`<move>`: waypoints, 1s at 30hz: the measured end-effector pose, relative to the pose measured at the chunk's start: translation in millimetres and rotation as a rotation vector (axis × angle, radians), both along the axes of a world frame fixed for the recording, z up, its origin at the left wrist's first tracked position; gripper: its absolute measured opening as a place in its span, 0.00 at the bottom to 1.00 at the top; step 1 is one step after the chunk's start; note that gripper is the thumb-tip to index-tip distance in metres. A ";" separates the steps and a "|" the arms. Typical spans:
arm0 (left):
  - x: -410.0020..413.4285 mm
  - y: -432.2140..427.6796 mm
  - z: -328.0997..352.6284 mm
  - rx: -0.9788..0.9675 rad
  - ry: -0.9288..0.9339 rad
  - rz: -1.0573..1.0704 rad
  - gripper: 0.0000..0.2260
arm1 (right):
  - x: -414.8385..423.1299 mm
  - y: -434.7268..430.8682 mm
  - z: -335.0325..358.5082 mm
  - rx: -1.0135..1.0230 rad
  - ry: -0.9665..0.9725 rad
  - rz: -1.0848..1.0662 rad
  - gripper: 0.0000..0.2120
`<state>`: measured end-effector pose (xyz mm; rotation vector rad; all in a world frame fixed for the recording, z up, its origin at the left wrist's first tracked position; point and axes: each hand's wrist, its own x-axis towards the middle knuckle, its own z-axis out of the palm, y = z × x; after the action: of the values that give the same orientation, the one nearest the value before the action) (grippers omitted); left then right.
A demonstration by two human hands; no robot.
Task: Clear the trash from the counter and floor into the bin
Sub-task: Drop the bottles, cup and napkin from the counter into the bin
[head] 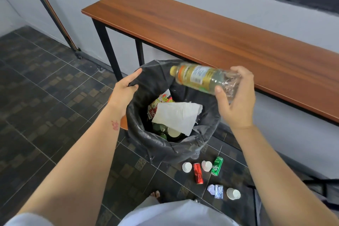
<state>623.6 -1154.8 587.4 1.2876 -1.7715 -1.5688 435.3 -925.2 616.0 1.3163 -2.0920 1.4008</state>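
A bin lined with a black bag (185, 149) stands on the tiled floor beside the counter. My left hand (124, 91) grips the bag's rim on the left side. My right hand (236, 101) holds a clear plastic bottle (201, 77) with a yellow label by its base, lying sideways over the bin's mouth, cap pointing left. Inside the bin lie a white paper sheet (176, 115), a colourful wrapper (161, 102) and cups. On the floor in front of the bin lie a red can (198, 173), a green can (217, 165), white paper cups (187, 167) and a crumpled wrapper (216, 191).
The long wooden counter (211, 36) with black legs runs along the white wall, its top bare. A folded board (55, 14) leans in the left corner. My foot (156, 195) stands just before the bin.
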 end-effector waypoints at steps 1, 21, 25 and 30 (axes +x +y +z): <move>-0.3 -0.1 0.3 -0.006 -0.006 0.001 0.23 | 4.6 2.4 -4.5 0.053 0.013 0.018 0.26; 0.0 4.2 1.2 -0.023 -0.002 -0.009 0.23 | 19.5 -22.2 -57.3 0.908 0.037 0.146 0.34; 0.2 3.0 0.4 -0.014 0.015 -0.011 0.23 | 14.5 -15.0 -59.0 0.846 0.205 0.050 0.29; -0.4 2.3 -0.3 -0.016 0.014 0.002 0.24 | 6.8 -0.1 -63.9 0.745 0.040 -0.194 0.24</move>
<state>623.3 -1152.5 587.2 1.2668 -1.7704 -1.5555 442.2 -925.2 552.2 1.2913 -2.7463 0.5048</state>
